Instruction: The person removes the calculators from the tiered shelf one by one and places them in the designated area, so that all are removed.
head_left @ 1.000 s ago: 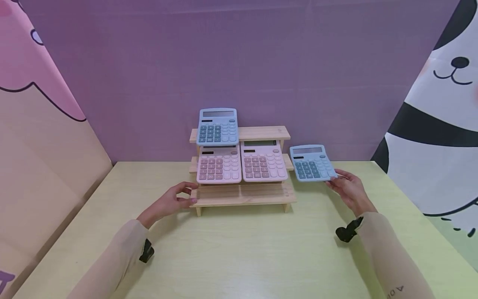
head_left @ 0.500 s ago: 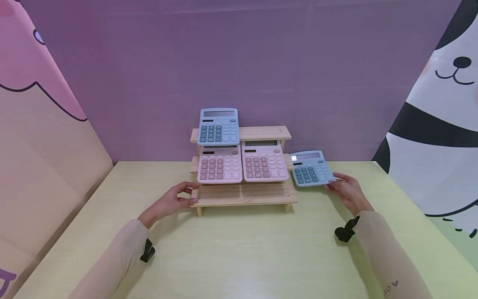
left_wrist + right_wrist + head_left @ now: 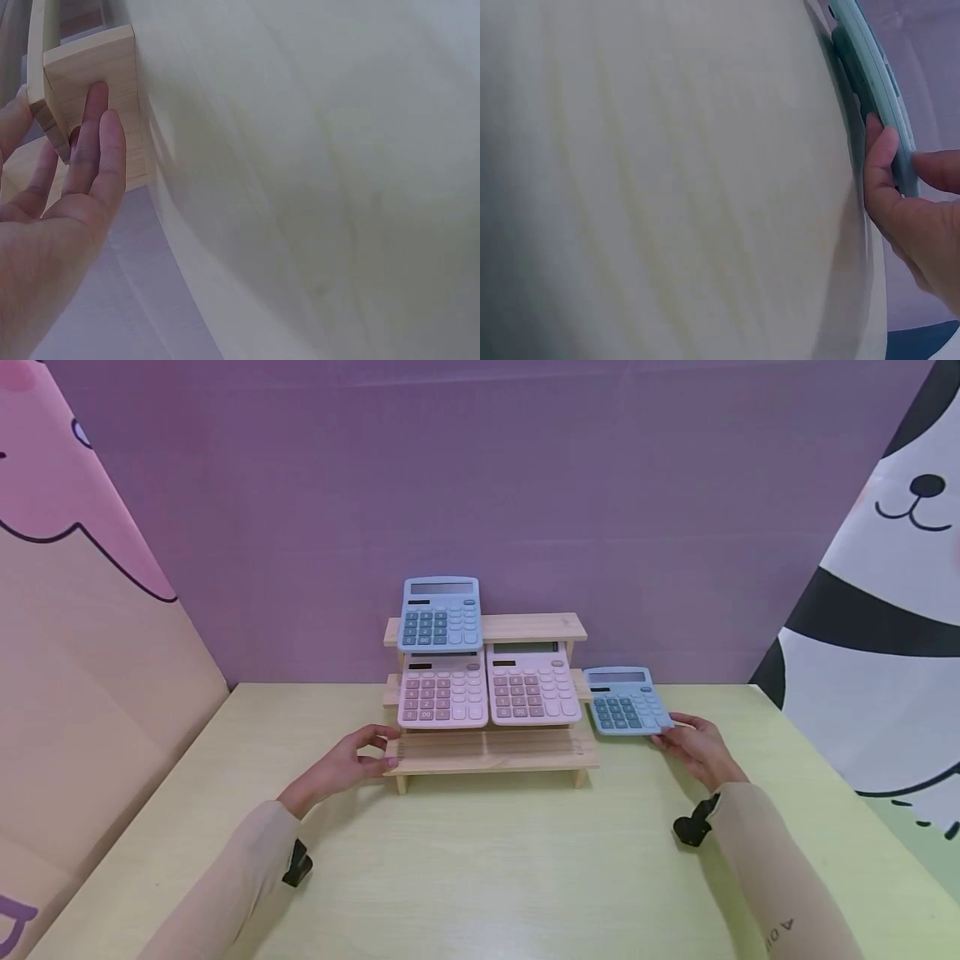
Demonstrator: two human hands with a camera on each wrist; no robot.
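A tiered wooden shelf (image 3: 491, 753) stands at the back of the table. My left hand (image 3: 351, 760) holds the left end of its lowest board; in the left wrist view the thumb lies on one face of the board (image 3: 37, 82) and the fingers on the other. My right hand (image 3: 697, 747) pinches the near right corner of a blue calculator (image 3: 628, 702), low over the table to the right of the shelf. In the right wrist view this calculator (image 3: 877, 75) sits between thumb and fingers. Another blue calculator (image 3: 439, 614) leans on the top tier.
Two pink calculators, one left (image 3: 442, 693) and one right (image 3: 532, 685), stand side by side on the middle tier. A purple backdrop (image 3: 637, 527) rises behind the table (image 3: 487, 868). Cartoon-printed panels flank it, a pink one (image 3: 82, 518) and a panda one (image 3: 885, 610).
The blue calculator in my right hand has come down toward the table and lies flatter, beside the shelf. My left hand keeps its hold on the shelf.
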